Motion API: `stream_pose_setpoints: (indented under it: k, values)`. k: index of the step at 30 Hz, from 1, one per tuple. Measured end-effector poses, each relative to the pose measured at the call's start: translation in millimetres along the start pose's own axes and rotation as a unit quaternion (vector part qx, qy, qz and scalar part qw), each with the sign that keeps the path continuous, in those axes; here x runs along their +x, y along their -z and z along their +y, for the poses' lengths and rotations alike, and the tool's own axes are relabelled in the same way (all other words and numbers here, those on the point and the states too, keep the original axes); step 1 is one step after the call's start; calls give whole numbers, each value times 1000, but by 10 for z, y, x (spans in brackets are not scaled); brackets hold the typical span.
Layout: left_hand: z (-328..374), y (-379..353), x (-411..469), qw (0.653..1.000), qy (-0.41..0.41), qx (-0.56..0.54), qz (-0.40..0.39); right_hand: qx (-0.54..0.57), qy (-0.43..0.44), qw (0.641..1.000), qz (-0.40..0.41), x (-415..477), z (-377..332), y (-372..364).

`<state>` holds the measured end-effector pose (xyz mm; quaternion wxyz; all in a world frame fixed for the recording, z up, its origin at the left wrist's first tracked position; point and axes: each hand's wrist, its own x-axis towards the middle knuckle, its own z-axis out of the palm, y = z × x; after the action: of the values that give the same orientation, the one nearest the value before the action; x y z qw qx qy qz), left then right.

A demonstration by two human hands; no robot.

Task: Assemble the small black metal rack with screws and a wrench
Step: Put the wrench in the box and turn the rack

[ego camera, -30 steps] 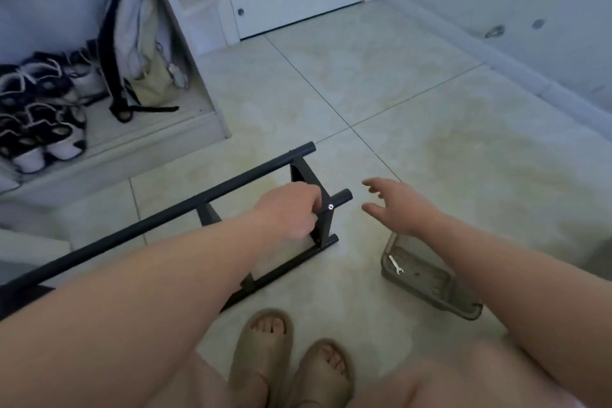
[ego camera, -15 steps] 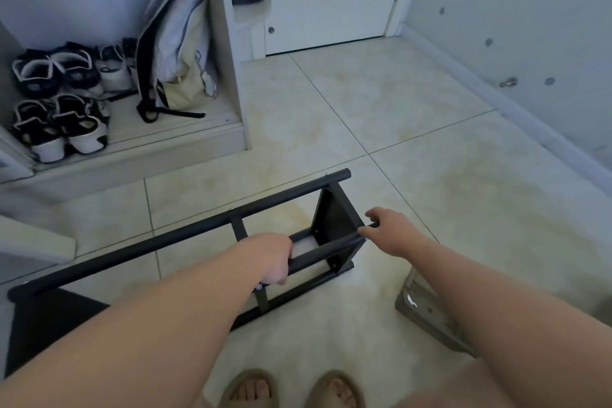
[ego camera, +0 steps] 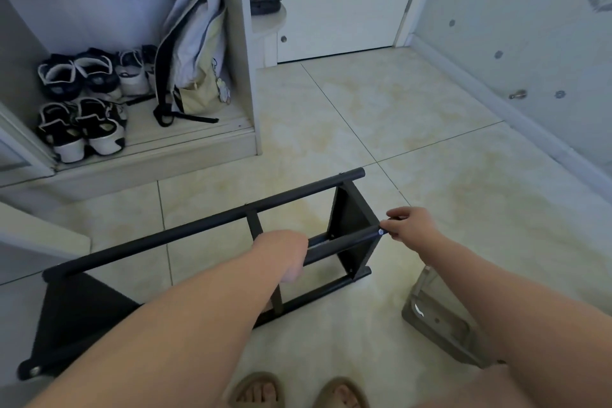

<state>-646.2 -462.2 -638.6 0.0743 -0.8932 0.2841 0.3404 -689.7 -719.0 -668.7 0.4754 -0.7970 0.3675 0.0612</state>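
— Where's the task piece?
— The small black metal rack (ego camera: 212, 222) stands on the beige tiled floor (ego camera: 397, 109), lengthwise, just ahead of the person's sandalled feet (ego camera: 258, 391). It has long round rails, with a flat end panel (ego camera: 351, 225) at its right end.

— Left side?
— The left hand (ego camera: 281, 253) has its grip wrapped over the near upper rail (ego camera: 344, 238), knuckles up, fingers curled round the tube. I read it as bracing, so the frame can't slide or twist while the far end is worked.

— Right side?
— The right hand (ego camera: 412, 225) has its grip pinched together at that rail's tip, just outside the end panel. The fingertips are on a small silver screw (ego camera: 381, 232). My guess is finger-starting or checking the screw. I can't tell whether any tool sits between the fingers.

— The wrench?
— Unconfirmed. A clear grey plastic box (ego camera: 453, 331) sits on the floor under the right forearm. It is probably the hardware tray, parked within easy reach. A pale glint (ego camera: 418, 310) inside might be the wrench, but it's too small to call.

— Further out?
— An open white cupboard (ego camera: 245, 76) is at left, with dark-and-white shoes (ego camera: 82, 129) and a pale backpack (ego camera: 195, 53) leaning inside. A white door (ego camera: 341, 0) is beyond.

— Stage?
— The frame looks mostly joined. I'd judge this a late step, fastening this corner.
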Motion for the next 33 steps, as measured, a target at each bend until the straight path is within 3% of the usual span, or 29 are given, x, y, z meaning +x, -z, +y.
stream_pose_setpoints:
  k: [6,9,13,20,27,33]
  values:
    - [-3,367,-195,993,-29,-94,71,41,91,993,64,-95,-574,378]
    - [25,502,-284,975,-47,-149,157,50,147,983,92,-185,-988,612]
    - [54,715,-395,934,-48,-218,280,66,229,961,139,-407,-1594,918]
    - [162,875,-313,843,-73,-328,420,49,349,921,166,-821,-2373,1155]
    - [403,941,81,779,-61,-425,458,-75,423,889,160,-821,-2639,1039]
    - [506,945,438,759,-76,-458,456,-108,434,879,168,-689,-2616,1006]
